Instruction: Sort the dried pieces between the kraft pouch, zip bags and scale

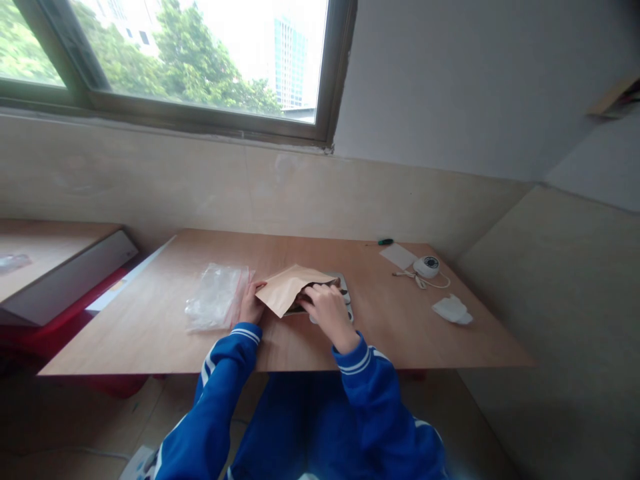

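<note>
A brown paper bag point(287, 288) lies on the wooden table point(390, 320) in front of me, resting partly on a flat grey device point(345, 293). My left hand point(250, 303) grips the bag's left edge. My right hand point(326, 312) is curled at the bag's open mouth, fingers partly inside; what they hold is hidden. Both arms wear blue sleeves with white stripes.
A clear plastic zip bag point(216, 297) lies left of my hands. At the right are a white round device with a cable point(427, 267), a white card point(397, 255), a crumpled white tissue point(453, 310) and a green-handled tool point(385, 242). A second table point(55, 267) stands left.
</note>
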A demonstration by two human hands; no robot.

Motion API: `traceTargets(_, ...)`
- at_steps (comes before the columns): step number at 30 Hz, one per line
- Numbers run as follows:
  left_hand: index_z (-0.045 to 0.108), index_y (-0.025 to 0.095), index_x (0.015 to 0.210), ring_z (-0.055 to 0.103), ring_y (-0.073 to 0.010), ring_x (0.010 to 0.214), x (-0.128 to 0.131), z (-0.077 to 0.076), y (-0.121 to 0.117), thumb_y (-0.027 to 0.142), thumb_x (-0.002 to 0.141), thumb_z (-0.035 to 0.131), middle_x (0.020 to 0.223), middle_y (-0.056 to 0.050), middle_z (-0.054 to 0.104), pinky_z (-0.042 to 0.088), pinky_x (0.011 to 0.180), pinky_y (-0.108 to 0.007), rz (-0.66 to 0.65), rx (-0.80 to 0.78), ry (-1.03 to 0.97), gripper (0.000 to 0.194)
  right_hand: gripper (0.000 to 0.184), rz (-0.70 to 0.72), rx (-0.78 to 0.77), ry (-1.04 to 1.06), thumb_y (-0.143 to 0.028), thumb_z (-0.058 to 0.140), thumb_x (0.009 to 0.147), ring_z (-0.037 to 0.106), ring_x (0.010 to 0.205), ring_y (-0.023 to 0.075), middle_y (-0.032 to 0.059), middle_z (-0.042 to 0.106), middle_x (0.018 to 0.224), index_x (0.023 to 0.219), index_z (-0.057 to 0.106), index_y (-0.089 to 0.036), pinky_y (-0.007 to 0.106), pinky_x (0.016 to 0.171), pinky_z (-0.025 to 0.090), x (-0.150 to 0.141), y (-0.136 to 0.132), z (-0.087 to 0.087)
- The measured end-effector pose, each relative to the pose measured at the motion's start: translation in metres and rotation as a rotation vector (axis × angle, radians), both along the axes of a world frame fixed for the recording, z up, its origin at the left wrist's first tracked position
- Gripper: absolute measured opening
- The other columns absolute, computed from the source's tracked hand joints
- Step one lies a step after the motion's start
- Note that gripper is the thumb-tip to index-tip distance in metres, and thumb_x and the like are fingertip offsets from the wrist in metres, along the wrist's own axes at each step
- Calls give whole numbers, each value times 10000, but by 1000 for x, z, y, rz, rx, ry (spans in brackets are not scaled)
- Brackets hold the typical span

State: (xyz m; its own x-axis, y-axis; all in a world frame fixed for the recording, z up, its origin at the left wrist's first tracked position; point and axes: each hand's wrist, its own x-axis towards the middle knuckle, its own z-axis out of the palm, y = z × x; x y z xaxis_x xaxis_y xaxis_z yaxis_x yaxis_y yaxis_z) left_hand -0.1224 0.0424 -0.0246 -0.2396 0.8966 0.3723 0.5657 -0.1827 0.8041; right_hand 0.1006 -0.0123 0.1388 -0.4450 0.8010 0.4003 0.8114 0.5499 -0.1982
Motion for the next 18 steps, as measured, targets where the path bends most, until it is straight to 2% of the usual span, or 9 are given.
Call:
traceTargets(4,510,181,1092,573,-258,1031,-1,-1,2,217,716,590,1090,-91,599,467,907,-386,-24,19,-16,386,197,34,37,310,-341,543,886,590,756,179,35,639,819,984,669,-225,313,745,418,20,-5,10)
traceTargets(6,518,187,1081,578,-258,1024,-2,0,2,236,709,604,1083,-84,601,467,911,-399,-2,6,-20,386,226,-3,62,529,-370,531,887,561,688,149,19,607,785,1000,660,-224,289,713,431,29,-8,11)
traceTargets(8,523,194,1071,589,-255,1007,-2,1,2,240,700,611,1063,-74,606,472,906,-412,6,-6,-29,384,253,-111,64,766,-402,531,875,538,650,136,13,584,764,979,651,-206,274,676,449,39,-8,3)
traceTargets(11,512,187,1078,596,-255,1007,-3,1,3,212,677,620,1056,-77,605,478,908,-423,2,-15,-59,416,335,-291,-19,1029,-452,511,862,567,681,152,38,610,791,980,631,-163,282,658,477,53,-3,-23)
traceTargets(14,493,166,1110,580,-279,1054,-1,3,5,207,630,667,1089,-101,593,463,941,-450,44,-21,-79,512,366,-350,-79,999,-460,526,844,585,713,174,67,620,833,990,640,-144,293,641,484,64,4,-58)
traceTargets(18,458,180,1209,535,-288,1144,3,12,4,271,644,702,1200,-113,567,432,992,-462,12,5,-95,622,264,-222,-81,748,-384,552,847,591,777,183,62,574,872,982,675,-194,301,674,495,64,11,-90)
